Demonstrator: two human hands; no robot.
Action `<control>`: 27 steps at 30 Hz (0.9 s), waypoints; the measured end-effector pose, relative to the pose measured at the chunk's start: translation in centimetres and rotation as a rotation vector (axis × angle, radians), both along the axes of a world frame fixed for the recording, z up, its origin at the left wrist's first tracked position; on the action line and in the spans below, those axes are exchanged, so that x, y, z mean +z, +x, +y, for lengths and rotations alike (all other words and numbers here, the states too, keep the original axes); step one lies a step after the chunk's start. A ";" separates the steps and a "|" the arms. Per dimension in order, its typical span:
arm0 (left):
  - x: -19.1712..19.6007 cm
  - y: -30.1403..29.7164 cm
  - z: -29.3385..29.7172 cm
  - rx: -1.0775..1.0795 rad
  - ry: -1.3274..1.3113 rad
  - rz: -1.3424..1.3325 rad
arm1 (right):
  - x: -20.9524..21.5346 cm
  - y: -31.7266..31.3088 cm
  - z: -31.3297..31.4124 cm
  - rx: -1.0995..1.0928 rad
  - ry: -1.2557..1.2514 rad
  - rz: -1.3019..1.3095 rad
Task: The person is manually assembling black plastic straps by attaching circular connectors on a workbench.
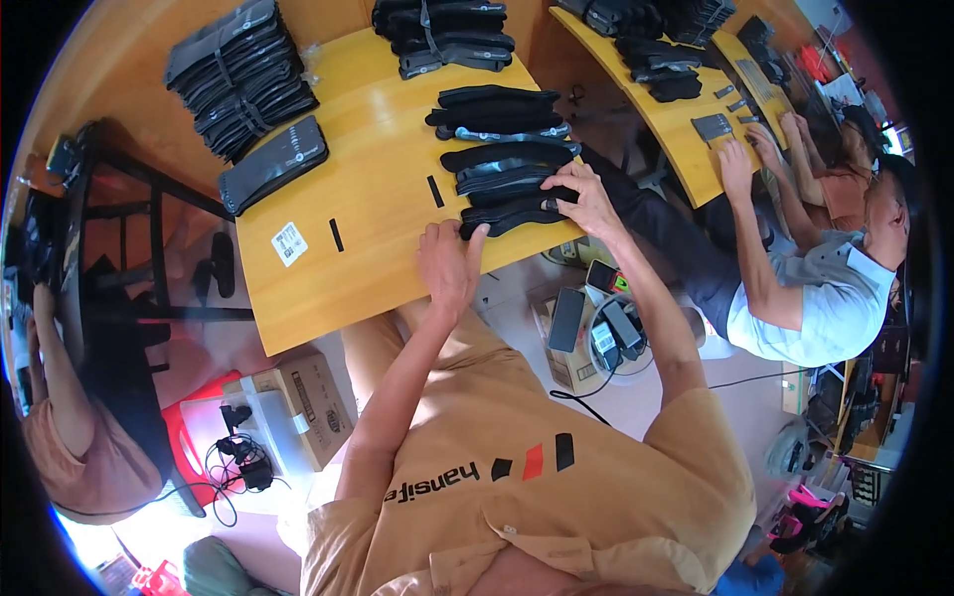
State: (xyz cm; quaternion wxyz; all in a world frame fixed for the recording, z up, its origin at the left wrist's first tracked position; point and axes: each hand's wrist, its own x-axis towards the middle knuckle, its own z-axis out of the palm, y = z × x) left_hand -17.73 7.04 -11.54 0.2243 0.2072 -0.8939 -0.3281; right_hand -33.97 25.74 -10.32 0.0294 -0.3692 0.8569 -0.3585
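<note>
1. Touching nearest black pouch (512, 216) on desk (373, 149), at four o'clock, with left hand (449, 263) and right hand (588, 202).
2. Unable to tell either grip's closure.
3. Seemingly yet to strap loose row (497, 117) at two; done with strapped bundles (234, 84) at ten, twelve.

Near table (383, 189): two hands (447, 264), two banded black stacks (243, 89), two black strips (337, 235), one white label (289, 244).

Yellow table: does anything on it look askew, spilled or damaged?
Nothing looks spilled or plainly damaged. Only the row of black packets at the right hand looks slightly askew, because their ends stick out unevenly.
</note>
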 end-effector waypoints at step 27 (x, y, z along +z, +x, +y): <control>-1.1 -2.2 1.5 -0.062 1.292 0.174 | 2.0 2.8 -9.6 0.161 0.281 -0.029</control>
